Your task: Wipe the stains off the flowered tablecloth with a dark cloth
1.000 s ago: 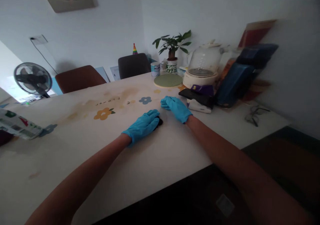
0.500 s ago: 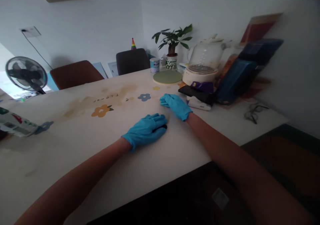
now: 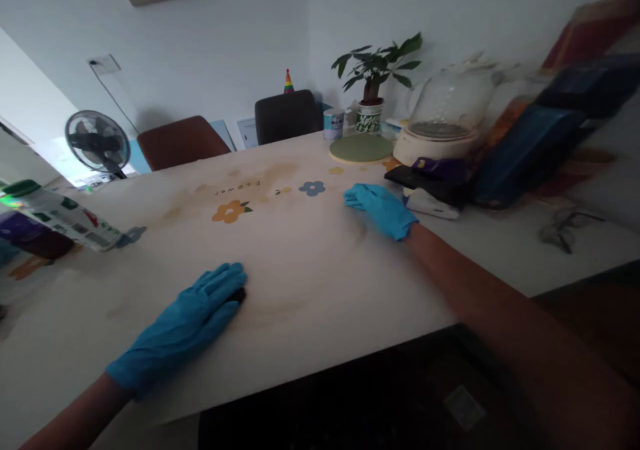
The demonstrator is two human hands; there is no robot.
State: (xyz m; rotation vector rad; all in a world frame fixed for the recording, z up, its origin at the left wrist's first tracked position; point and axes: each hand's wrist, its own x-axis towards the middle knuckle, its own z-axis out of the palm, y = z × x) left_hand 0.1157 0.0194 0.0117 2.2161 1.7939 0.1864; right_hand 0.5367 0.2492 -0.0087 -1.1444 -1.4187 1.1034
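The left hand (image 3: 187, 320) in its blue glove lies flat on the table (image 3: 310, 263) close to the near edge, fingers stretched out and pressed down over a small dark thing (image 3: 239, 296), of which only a sliver peeks out beneath the fingertips. What that dark thing is, I can't make out. Over toward the right side, the right hand (image 3: 381, 207), gloved in blue too, rests palm down on the tabletop with its fingers loosely extended, gripping nothing. Just beyond its fingertips sits a blue flower print (image 3: 312, 188), and an orange flower print (image 3: 230, 211) lies nearer the middle. Just right of that hand lies a black flat object (image 3: 425, 185) on top of something white, with blurred dark blue boxes (image 3: 530, 143) behind along the right edge. At the far right corner stand a glass kettle (image 3: 447, 117), a round green mat (image 3: 361, 148), a potted plant (image 3: 373, 90) and a small can (image 3: 333, 123). At the left edge a printed bottle (image 3: 60, 213) lies on its side. Past the far edge stand two chairs (image 3: 183, 140) and a fan (image 3: 97, 142).
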